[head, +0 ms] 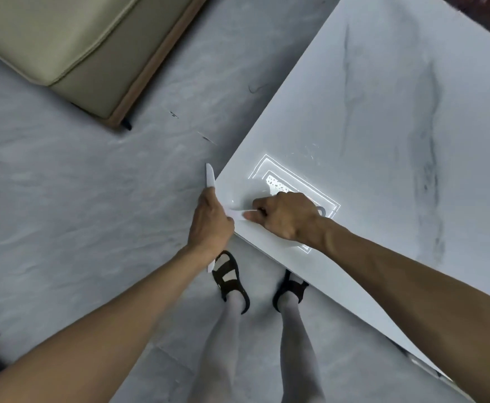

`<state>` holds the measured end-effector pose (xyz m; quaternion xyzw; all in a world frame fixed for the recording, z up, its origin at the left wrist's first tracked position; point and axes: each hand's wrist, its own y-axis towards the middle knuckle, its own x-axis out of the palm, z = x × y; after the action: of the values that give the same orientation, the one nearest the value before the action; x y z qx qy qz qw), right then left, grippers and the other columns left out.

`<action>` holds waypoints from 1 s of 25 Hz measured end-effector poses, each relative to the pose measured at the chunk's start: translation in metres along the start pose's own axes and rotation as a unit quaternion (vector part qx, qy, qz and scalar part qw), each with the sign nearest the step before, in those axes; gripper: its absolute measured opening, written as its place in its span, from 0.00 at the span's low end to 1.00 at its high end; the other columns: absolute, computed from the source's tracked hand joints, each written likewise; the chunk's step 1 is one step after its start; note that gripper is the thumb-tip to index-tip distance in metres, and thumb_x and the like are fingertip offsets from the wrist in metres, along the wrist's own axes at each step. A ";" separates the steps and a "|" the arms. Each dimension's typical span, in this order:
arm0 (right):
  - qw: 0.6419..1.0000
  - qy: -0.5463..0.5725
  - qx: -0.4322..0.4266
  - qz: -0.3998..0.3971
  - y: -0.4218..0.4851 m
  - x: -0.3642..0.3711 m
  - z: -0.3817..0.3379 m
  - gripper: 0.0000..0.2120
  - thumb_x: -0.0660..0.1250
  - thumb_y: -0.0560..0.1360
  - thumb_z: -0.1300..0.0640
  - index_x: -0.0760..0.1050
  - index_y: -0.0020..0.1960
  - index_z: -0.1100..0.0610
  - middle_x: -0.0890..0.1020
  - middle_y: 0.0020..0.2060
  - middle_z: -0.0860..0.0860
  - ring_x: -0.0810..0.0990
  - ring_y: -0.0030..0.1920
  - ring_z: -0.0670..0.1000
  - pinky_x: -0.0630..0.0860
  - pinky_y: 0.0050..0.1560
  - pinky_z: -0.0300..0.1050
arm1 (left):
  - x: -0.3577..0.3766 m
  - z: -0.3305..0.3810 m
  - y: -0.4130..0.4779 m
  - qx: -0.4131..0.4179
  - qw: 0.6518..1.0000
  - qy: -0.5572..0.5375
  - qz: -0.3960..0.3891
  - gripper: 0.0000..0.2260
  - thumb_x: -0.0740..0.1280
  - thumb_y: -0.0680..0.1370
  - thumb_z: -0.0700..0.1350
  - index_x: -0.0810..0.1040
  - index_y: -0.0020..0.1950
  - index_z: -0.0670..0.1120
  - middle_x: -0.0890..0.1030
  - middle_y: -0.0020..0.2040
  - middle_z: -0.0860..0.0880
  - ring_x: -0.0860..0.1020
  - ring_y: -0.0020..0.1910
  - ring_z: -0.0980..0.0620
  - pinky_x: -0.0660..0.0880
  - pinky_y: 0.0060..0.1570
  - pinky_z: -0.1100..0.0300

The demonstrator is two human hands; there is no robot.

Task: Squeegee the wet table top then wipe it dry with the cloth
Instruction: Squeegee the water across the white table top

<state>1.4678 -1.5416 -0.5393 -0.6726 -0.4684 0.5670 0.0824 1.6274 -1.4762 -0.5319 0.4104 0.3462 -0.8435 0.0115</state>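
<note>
Squeegee (210, 177) lies along the worktop's (368, 126) left edge by the corner. Your left hand (209, 225) grips its blade and your right hand (284, 213) pinches its handle. Worktop stretches rightward.

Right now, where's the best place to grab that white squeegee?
By the short handle jutting from the middle of the blade, coming from over the table, as the right hand does. The blade is thin and flat, harder to hold.

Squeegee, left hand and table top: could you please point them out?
squeegee (210, 177), head view, upper end of its white blade.
left hand (209, 225), head view, back of the hand.
table top (368, 112), head view, bare marbled surface.
</note>
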 end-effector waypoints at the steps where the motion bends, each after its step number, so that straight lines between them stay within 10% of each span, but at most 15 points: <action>1: 1.000 0.012 0.000 0.011 0.000 -0.001 0.001 0.26 0.45 0.77 0.31 0.74 0.58 0.42 0.82 0.51 0.50 0.79 0.52 0.56 0.66 0.43 0.47 | -0.001 0.001 0.000 -0.003 1.000 -0.010 0.016 0.25 0.60 0.74 0.34 0.60 0.71 0.42 0.71 0.67 0.43 0.74 0.62 0.42 0.74 0.50 0.54; 9: 0.998 -0.004 0.029 0.057 0.000 0.004 0.012 0.28 0.45 0.74 0.27 0.68 0.34 0.47 0.67 0.29 0.44 0.70 0.36 0.52 0.64 0.39 0.45 | -0.003 -0.001 0.016 -0.050 0.998 0.005 -0.022 0.23 0.59 0.75 0.35 0.61 0.69 0.46 0.76 0.61 0.40 0.77 0.55 0.38 0.74 0.47 0.52; 18: 0.991 -0.012 0.117 0.069 -0.081 0.015 0.128 0.32 0.43 0.72 0.25 0.75 0.61 0.38 0.83 0.48 0.47 0.80 0.50 0.53 0.68 0.41 0.46 | 0.021 0.014 0.014 -0.026 0.994 0.087 -0.059 0.28 0.62 0.74 0.36 0.57 0.72 0.45 0.64 0.70 0.40 0.71 0.62 0.41 0.69 0.46 0.55; 25: 0.982 0.010 0.175 0.065 -0.160 -0.006 0.169 0.30 0.41 0.72 0.26 0.75 0.45 0.42 0.78 0.32 0.47 0.80 0.41 0.55 0.67 0.38 0.46 | 0.010 0.021 0.016 -0.089 0.993 0.036 -0.067 0.31 0.61 0.73 0.37 0.56 0.74 0.47 0.71 0.66 0.40 0.73 0.60 0.40 0.73 0.58 0.50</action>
<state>1.2402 -1.5290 -0.4908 -0.6823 -0.3167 0.6375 0.1664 1.6114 -1.4980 -0.5397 0.4136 0.4466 -0.7931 -0.0215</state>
